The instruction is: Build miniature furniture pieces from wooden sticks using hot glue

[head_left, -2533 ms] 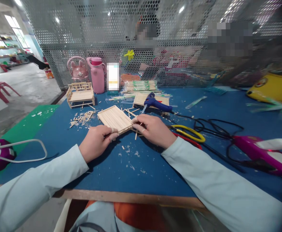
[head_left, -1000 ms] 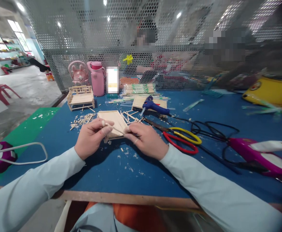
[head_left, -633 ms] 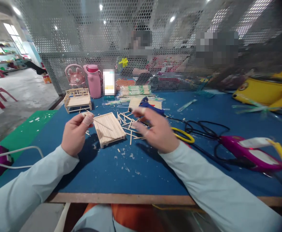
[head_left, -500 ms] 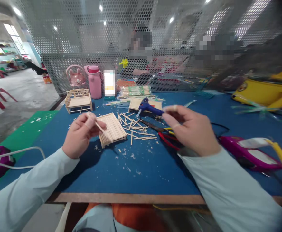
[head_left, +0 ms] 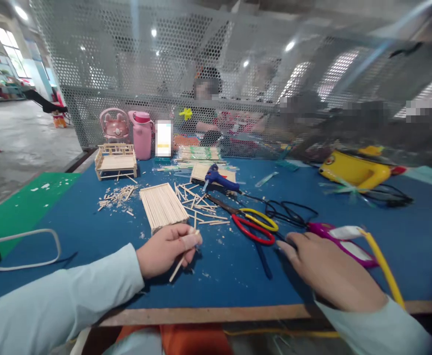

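My left hand [head_left: 169,250] is closed in a pinch on a thin wooden stick [head_left: 177,269], which slants down toward the table. Just beyond it lies a small slatted wooden panel [head_left: 164,206] made of such sticks. My right hand [head_left: 325,268] is low over the table at the right, thumb and forefinger apart. Nearest to it are dark blue handles [head_left: 263,259], the tool's kind partly hidden, and scissors [head_left: 255,228] with one red and one yellow loop. A blue glue gun [head_left: 221,180] lies farther back, against a wooden piece [head_left: 197,172].
Loose sticks [head_left: 208,215] and cut bits [head_left: 118,197] lie around the panel. Behind stand a miniature wooden bed [head_left: 116,162], a pink bottle [head_left: 142,138] and a lit phone [head_left: 163,138]. A purple power strip [head_left: 321,229] and black cord are at right. A person [head_left: 206,116] sits behind the mesh screen.
My right hand has moved from beside the glue gun's handle down toward the blue handles. My left hand, with the stick, has come right and nearer, in front of the panel.
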Demonstrator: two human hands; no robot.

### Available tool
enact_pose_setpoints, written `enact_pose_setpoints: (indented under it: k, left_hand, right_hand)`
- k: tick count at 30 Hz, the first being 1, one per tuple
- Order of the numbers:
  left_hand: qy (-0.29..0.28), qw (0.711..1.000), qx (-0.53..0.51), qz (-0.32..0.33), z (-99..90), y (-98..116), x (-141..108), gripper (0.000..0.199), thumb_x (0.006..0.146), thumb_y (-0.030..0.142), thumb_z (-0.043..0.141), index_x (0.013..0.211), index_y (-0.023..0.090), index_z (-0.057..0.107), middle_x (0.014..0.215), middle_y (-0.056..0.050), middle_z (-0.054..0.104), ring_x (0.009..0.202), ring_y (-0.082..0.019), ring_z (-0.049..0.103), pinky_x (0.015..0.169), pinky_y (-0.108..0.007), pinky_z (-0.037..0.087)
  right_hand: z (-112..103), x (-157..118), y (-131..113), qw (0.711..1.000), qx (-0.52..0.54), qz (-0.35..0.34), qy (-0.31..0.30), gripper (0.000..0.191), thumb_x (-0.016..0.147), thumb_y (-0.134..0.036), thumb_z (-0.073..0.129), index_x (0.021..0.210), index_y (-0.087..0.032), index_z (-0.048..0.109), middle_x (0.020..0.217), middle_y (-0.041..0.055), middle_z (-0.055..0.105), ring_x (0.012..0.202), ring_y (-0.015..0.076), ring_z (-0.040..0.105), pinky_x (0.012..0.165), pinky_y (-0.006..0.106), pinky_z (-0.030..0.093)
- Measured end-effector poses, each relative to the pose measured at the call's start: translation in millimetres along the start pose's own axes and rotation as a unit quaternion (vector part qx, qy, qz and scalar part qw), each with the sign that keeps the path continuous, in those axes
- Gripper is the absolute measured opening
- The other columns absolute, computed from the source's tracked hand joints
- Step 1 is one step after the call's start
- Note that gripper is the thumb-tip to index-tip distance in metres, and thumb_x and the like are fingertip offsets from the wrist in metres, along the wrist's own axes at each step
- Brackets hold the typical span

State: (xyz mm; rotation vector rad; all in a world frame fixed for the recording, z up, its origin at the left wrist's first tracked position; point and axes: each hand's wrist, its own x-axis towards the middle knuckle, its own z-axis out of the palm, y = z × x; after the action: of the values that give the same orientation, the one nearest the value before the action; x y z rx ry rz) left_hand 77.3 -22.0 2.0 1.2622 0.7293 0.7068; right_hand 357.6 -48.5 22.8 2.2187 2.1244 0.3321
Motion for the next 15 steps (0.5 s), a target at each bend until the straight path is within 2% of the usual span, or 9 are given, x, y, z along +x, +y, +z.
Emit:
enact_pose_setpoints:
  k: [3,5,8,12,14,15]
  left_hand:
    - [0.014,1.000,-0.024,0.002,-7.1,-7,2,0.038,0.069,0.052,0.061,0.070,0.016,0.050,0.046,0.006,0.049,0.039,-0.004,0.038,0.042,-0.018,0.025]
    - [0.024,0.999,-0.031,0.009,-9.5,-7,3,0.037,0.069,0.051,0.062,0.069,0.016,0.050,0.046,0.006,0.049,0.039,-0.004,0.039,0.042,-0.018,0.025]
    - [0.042,0.998,-0.044,0.017,-9.9,-5,5,0.035,0.068,0.048,0.063,0.068,0.016,0.050,0.045,0.006,0.046,0.039,-0.004,0.038,0.042,-0.018,0.024]
    - [0.057,0.997,-0.044,0.039,-8.8,-2,4,0.035,0.068,0.048,0.063,0.065,0.016,0.049,0.045,0.007,0.042,0.039,-0.004,0.034,0.042,-0.018,0.025]
    - [0.065,0.996,-0.029,0.057,-8.7,-1,3,0.036,0.068,0.049,0.062,0.064,0.016,0.049,0.047,0.007,0.041,0.040,-0.004,0.033,0.043,-0.019,0.025]
    - [0.068,0.996,-0.022,0.062,-8.9,-1,3,0.037,0.068,0.050,0.062,0.064,0.015,0.050,0.047,0.007,0.041,0.040,-0.004,0.033,0.043,-0.019,0.025]
  right_hand:
    - [-10,-4,-29,0.994,0.015,0.032,-0.100,0.039,0.081,-0.053,0.036,0.071,-0.020,0.055,0.071,0.0142,0.067,0.070,0.0324,0.063,0.056,0.038,0.040]
    - [-12,0,-38,0.989,0.050,0.022,-0.134,0.036,0.081,-0.050,0.039,0.065,-0.021,0.054,0.069,0.0112,0.067,0.067,0.0287,0.063,0.053,0.033,0.037]
    - [-21,8,-34,0.989,0.056,-0.014,-0.135,0.029,0.079,-0.036,0.043,0.055,-0.021,0.050,0.065,0.0077,0.065,0.063,0.0231,0.061,0.052,0.030,0.034]
    - [-59,5,-15,0.991,0.025,-0.017,-0.134,0.030,0.077,-0.032,0.046,0.049,-0.023,0.049,0.056,0.0069,0.061,0.054,0.0204,0.055,0.051,0.033,0.031]
    - [-78,-1,-4,0.983,0.113,-0.054,-0.131,0.026,0.074,-0.037,0.053,0.051,-0.025,0.055,0.055,0.0050,0.060,0.050,0.0169,0.053,0.051,0.033,0.035]
    - [-84,-4,0,0.976,0.185,-0.059,-0.095,0.022,0.070,-0.039,0.059,0.052,-0.026,0.057,0.055,0.0041,0.059,0.050,0.0155,0.053,0.051,0.032,0.037]
